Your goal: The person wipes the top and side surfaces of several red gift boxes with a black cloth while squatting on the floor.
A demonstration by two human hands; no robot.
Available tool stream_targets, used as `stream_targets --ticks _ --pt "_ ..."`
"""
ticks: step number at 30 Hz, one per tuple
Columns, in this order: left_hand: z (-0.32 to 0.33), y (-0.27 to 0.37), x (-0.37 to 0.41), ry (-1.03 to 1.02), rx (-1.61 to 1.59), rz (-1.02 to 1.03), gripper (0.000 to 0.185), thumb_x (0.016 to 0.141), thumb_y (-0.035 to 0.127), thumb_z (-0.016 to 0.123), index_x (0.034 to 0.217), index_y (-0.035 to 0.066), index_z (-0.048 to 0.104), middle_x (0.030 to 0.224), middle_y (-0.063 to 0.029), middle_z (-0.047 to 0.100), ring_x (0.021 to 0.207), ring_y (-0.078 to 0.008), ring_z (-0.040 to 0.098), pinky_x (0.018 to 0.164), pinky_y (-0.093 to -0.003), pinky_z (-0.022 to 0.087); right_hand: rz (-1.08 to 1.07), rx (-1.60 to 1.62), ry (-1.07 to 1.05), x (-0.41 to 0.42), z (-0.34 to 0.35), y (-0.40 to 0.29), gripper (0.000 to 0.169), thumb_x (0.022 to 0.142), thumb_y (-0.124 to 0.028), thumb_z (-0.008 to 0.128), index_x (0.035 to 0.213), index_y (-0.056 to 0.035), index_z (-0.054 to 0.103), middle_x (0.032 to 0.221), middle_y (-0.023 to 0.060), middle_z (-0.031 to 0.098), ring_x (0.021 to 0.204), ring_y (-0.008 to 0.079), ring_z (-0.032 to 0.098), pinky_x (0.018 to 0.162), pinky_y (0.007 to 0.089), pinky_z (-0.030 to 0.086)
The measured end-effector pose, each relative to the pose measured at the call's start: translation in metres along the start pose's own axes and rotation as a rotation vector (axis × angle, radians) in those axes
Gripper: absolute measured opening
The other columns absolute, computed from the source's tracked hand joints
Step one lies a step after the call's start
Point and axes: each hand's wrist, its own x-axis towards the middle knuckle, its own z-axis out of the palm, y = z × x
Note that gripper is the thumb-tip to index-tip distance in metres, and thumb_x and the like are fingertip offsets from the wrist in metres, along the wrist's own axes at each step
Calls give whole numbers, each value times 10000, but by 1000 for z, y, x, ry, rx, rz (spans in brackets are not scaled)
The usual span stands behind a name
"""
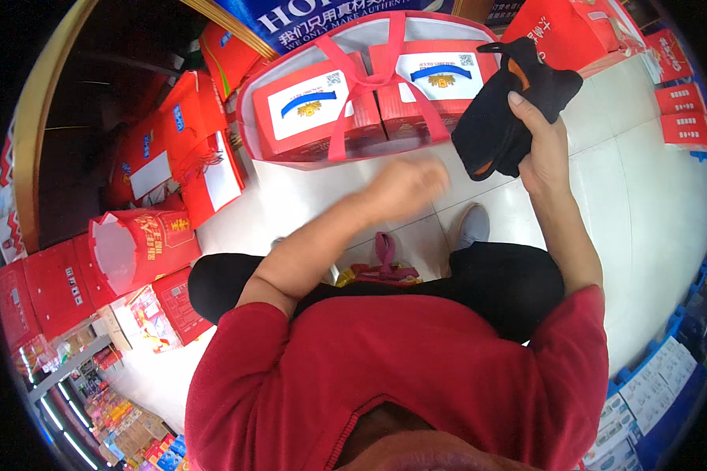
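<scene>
My right hand point(539, 141) grips a folded black fabric item point(489, 123) with orange showing at its openings; exactly what it is, I cannot tell. It is held up beside the right end of a large red tote bag point(306, 162). Inside the open bag sit two red beer cartons point(359, 118), each with a white label and a blue carry strap. The tote's pink handles point(377, 82) cross over the cartons. My left hand point(415, 182), blurred by motion, is in front of the bag with its fingers curled. Whether anything is in it is unclear.
Red gift bags point(144, 244) and red boxes point(53, 288) line the left side. Another red bag point(560, 29) stands at the back right. Between my legs lies a package with a pink handle point(385, 253). Blue crates point(660, 353) with paper sheets edge the right.
</scene>
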Motion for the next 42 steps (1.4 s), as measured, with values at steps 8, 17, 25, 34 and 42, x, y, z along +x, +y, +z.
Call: stream_targets --ticks 8,17,25,34,42 --pt "-89 -55 -5 524 383 -664 561 777 183 718 1271 20 508 1108 -178 614 1078 -307 564 882 -408 472 -168 -64 0 -26 -1 -19 473 807 -84 691 1217 46 492 1093 128 602 1003 217 598 885 328 482" --pt "-35 20 -59 -546 550 306 456 768 236 709 1188 108 589 1050 -125 634 1027 -307 574 905 -419 441 -207 -130 32 -50 -24 -17 410 807 -60 678 1178 35 534 1052 110 622 941 195 608 833 319 491" --pt "-64 4 -27 -207 497 169 472 750 273 716 1157 69 592 1191 -131 577 1107 -314 544 911 -430 441 -210 -179 19 -54 -37 -22 417 788 -81 704 1161 36 555 1033 102 628 924 188 609 814 311 486" --pt "-61 -56 -62 -427 963 -285 181 761 49 531 911 47 631 856 -199 661 859 -379 643 748 -491 507 -60 -353 36 -49 -67 -8 456 797 -140 714 1175 42 535 1058 108 604 973 198 575 874 320 443" --pt "-39 -37 -76 -281 937 -451 179 777 72 514 907 36 632 852 -217 660 854 -367 655 733 -473 525 -42 -337 -92 -36 -51 -2 436 805 -131 706 1166 43 536 1048 109 608 943 188 585 840 306 458"
